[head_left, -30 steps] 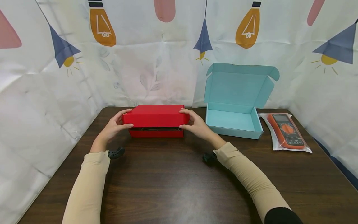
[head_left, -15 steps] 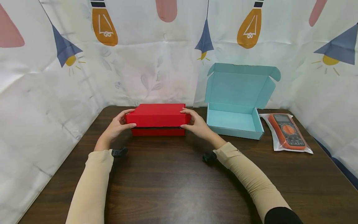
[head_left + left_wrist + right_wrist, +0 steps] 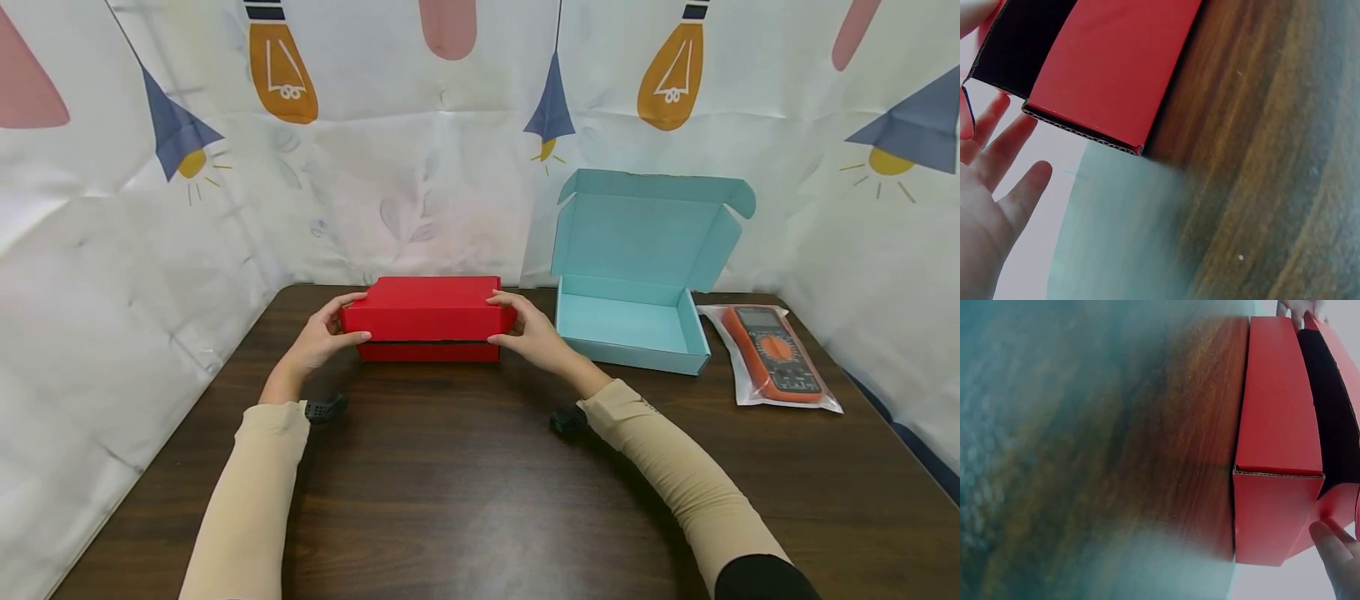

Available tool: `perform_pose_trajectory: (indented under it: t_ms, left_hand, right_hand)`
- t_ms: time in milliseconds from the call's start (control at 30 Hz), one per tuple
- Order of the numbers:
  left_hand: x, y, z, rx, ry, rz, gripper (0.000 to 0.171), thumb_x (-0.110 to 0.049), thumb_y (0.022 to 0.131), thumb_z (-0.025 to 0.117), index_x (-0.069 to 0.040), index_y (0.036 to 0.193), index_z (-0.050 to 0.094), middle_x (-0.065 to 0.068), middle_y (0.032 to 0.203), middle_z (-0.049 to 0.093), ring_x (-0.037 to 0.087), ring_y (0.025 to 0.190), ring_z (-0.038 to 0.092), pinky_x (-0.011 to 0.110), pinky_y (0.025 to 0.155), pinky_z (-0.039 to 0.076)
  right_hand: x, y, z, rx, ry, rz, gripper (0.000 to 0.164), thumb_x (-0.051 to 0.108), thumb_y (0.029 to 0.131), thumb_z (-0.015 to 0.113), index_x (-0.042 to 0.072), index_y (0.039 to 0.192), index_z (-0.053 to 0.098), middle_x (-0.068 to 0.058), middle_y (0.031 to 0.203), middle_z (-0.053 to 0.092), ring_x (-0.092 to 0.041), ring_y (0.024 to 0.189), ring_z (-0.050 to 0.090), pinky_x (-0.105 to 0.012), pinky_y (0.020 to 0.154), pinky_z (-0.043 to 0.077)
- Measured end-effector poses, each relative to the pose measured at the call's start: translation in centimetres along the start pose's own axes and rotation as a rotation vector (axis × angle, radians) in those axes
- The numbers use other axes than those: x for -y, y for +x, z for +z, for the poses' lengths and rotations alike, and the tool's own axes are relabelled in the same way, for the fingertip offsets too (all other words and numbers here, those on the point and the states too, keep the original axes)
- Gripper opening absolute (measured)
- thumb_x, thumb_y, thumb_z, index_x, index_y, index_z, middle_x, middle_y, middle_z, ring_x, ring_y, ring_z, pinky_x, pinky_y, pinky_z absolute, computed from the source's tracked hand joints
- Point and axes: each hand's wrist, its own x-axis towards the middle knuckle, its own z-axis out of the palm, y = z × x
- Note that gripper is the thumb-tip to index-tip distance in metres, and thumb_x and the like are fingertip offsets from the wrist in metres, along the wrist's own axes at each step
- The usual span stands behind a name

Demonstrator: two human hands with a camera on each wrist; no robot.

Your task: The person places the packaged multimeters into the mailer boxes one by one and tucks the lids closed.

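A red cardboard box point(image 3: 431, 321) stands at the back of the table in the head view, its lid a little raised. My left hand point(image 3: 318, 335) holds the lid's left end, thumb at the front edge and fingers at the side and top. At the other end, my right hand point(image 3: 534, 335) holds the lid the same way. Both wrist views show a dark gap between the lid and the red front wall point(image 3: 1110, 62). In the right wrist view, my right thumb and fingers point(image 3: 1329, 547) are by a side flap. The box's contents are hidden.
To the right of the red box, a light blue cardboard box point(image 3: 626, 321) stands with its lid up. Farther right lies an orange multimeter point(image 3: 774, 354) in a clear plastic bag. A patterned white cloth point(image 3: 465, 192) hangs behind the dark wooden table point(image 3: 450, 500).
The lid has come down, and the gap under its front edge is narrower. My left hand has shifted slightly right with the lid's left end. The right hand still holds its end.
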Motion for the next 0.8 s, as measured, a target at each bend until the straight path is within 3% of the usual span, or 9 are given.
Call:
perform_pose_trajectory:
  t_ms: [333,800]
  left_hand:
    - [0.13,-0.15,0.08,0.008,0.057,0.020,0.071,-0.006,0.096,0.070,-0.004,0.157,0.034,0.022,0.149,0.041,0.016,0.115,0.052,0.015,0.088,0.051]
    - [-0.10,-0.40,-0.26,0.030,0.199,-0.011,0.074,-0.015,0.095,0.074,-0.008,0.158,0.036,0.023,0.151,0.041,0.036,0.123,0.048,0.015,0.085,0.049]
  right_hand:
    - [-0.16,-0.09,-0.16,0.017,-0.063,0.005,0.062,0.004,0.089,0.079,0.005,0.144,0.051,-0.013,0.158,0.039,-0.033,0.137,0.043,-0.048,0.103,0.050]
    - [0.15,-0.34,-0.36,0.064,-0.295,-0.041,0.066,0.010,0.090,0.079,0.007,0.150,0.051,-0.013,0.160,0.039,-0.032,0.144,0.038,-0.044,0.101,0.052]
